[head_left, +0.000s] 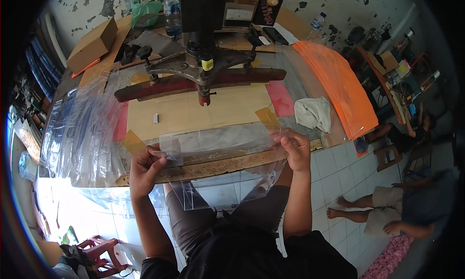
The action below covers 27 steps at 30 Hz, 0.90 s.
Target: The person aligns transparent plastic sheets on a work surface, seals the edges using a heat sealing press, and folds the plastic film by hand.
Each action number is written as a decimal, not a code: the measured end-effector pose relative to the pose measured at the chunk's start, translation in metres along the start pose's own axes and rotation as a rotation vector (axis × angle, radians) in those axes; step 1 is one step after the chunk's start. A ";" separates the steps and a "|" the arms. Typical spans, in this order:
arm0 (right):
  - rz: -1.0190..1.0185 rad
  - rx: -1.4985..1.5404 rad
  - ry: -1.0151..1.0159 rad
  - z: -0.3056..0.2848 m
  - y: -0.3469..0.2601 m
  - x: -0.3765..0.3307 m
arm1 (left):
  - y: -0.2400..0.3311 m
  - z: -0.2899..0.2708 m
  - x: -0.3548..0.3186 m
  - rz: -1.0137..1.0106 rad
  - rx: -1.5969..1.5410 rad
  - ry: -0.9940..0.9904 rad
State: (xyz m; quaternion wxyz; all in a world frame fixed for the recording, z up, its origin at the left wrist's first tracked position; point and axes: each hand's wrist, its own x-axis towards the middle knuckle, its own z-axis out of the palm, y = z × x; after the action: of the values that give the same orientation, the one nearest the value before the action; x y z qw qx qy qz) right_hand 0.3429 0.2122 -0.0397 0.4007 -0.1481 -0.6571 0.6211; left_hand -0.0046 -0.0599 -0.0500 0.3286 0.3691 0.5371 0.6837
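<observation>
A clear plastic sheet stretches between my two hands at the table's front edge, its lower part hanging over my lap. My left hand is closed in a pinch on its left end. At the other end, the fingers of my right hand pinch the same sheet. Beyond them stands a press-like machine with a long dark-red bar held above the table. Under that bar lies a tan sheet with pink pieces at its ends. Amber tape pieces lie near each hand.
Clear plastic sheets are piled at the left. Orange sheets are stacked at the right, beside a white cloth. A small pale block rests on the tan sheet. A cardboard box stands far left. Other people sit at the right.
</observation>
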 end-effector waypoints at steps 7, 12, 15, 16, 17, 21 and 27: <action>-0.015 0.068 -0.101 0.004 -0.001 0.005 | 0.024 0.023 0.000 0.065 0.211 -0.155; -0.065 -0.024 -0.145 0.003 -0.004 0.005 | 0.030 0.034 0.004 0.153 0.351 -0.129; -0.002 0.036 -0.085 0.008 -0.005 0.001 | 0.028 0.037 0.004 0.146 0.322 -0.086; 0.047 0.062 -0.055 0.009 -0.006 0.001 | 0.027 0.037 0.003 0.147 0.321 -0.089; 0.045 0.061 -0.052 0.009 -0.006 0.001 | 0.027 0.036 0.003 0.110 0.307 -0.077; 0.104 0.033 -0.028 0.010 -0.008 0.002 | 0.025 0.040 -0.002 0.014 0.153 -0.009; 0.047 0.046 0.029 0.016 -0.001 0.003 | 0.025 0.039 -0.002 -0.013 0.182 -0.005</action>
State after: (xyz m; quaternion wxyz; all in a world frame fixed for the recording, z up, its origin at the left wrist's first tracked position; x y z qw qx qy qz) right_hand 0.3296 0.2029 -0.0362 0.3988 -0.1633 -0.6330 0.6431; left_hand 0.0285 -0.0474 -0.0204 0.2994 0.3958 0.5986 0.6288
